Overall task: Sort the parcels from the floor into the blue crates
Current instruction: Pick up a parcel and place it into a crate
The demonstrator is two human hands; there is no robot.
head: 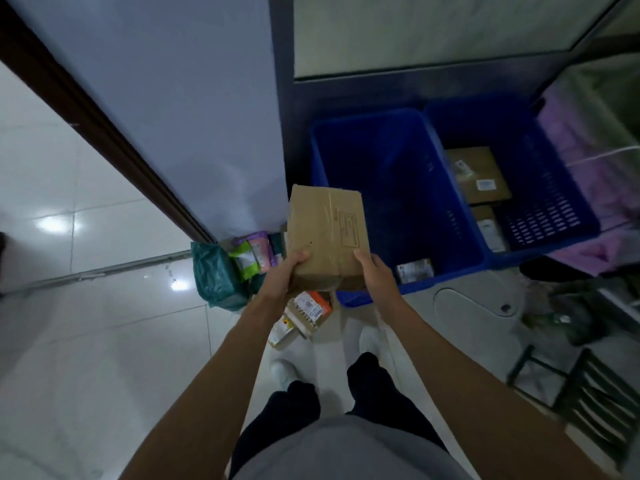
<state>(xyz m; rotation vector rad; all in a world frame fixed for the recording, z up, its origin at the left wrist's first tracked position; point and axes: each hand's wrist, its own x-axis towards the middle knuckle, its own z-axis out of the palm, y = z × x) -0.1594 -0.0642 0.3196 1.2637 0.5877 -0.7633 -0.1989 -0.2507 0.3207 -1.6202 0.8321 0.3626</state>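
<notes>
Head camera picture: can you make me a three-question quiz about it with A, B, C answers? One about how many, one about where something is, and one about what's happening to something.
1. How many blue crates stand side by side?
A. one
B. two
C. four

2. Where is the green bag?
A. on the floor, left of the crates
B. inside a crate
C. on a shelf

3. What is happening to the brown box?
A. it lies flat on the ground
B. it sits in a crate
C. both hands grip it in the air

Answers:
1 B, two crates sit next to each other.
2 A, it lies on the floor beside them.
3 C, the left hand and right hand grip its near end.
</notes>
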